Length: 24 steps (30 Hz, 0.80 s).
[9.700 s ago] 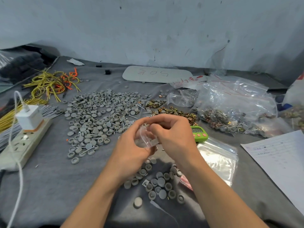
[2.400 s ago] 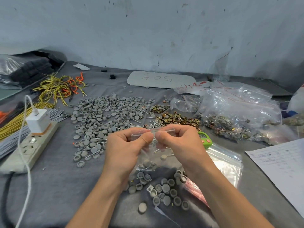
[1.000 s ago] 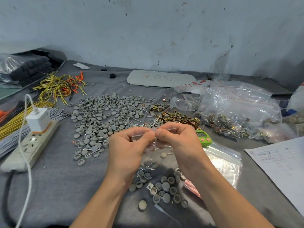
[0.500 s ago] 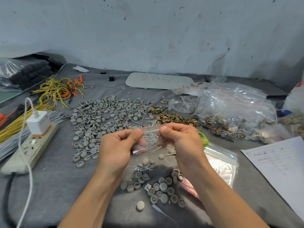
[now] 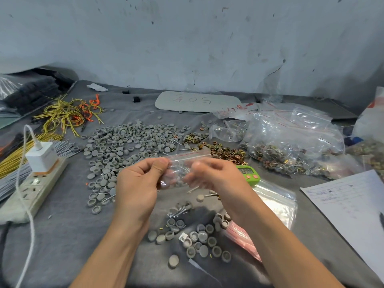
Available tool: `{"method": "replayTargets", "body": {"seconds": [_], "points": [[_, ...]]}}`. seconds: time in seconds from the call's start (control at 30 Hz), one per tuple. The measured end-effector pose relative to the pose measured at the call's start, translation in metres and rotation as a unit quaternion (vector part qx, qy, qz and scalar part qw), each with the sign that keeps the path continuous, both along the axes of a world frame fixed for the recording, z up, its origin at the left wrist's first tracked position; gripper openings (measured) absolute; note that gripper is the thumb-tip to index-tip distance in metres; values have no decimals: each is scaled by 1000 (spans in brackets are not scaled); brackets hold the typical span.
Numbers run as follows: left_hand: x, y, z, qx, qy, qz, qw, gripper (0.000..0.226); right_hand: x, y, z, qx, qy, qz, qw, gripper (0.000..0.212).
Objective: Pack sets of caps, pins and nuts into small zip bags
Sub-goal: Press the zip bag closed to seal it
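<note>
Right now I see the left hand (image 5: 139, 183) pinching the left end of a small zip bag (image 5: 180, 163) between thumb and curled fingers, lifted off the grey surface (image 5: 72, 235). The right hand (image 5: 209, 175) is blurred, but its fingers look curled on the bag's right end. Thin pins (image 5: 184, 169) show through the plastic. Under the bag lie loose caps (image 5: 199, 240) and more pins. Brass nuts (image 5: 226, 152) sit just beyond the bag, near a green timer (image 5: 249, 173).

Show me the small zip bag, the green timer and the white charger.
small clear plastic zip bag (image 5: 181, 171): head view, its clear middle.
green plastic digital timer (image 5: 249, 175): head view, its front face.
white square charger plug (image 5: 42, 157): head view, its body.
</note>
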<state>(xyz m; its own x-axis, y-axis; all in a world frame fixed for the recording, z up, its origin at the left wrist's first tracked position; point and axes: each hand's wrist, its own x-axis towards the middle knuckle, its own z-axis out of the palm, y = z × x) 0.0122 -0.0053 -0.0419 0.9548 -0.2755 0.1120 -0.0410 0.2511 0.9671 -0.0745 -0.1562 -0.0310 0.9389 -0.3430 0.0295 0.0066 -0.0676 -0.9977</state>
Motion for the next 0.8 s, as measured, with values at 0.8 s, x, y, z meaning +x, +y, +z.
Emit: {"method": "replayTargets", "body": {"seconds": [0.8], "points": [[-37,-98,29,187,53,-243,950,9,-50,-81,7,30,14,-228,973,13]]}}
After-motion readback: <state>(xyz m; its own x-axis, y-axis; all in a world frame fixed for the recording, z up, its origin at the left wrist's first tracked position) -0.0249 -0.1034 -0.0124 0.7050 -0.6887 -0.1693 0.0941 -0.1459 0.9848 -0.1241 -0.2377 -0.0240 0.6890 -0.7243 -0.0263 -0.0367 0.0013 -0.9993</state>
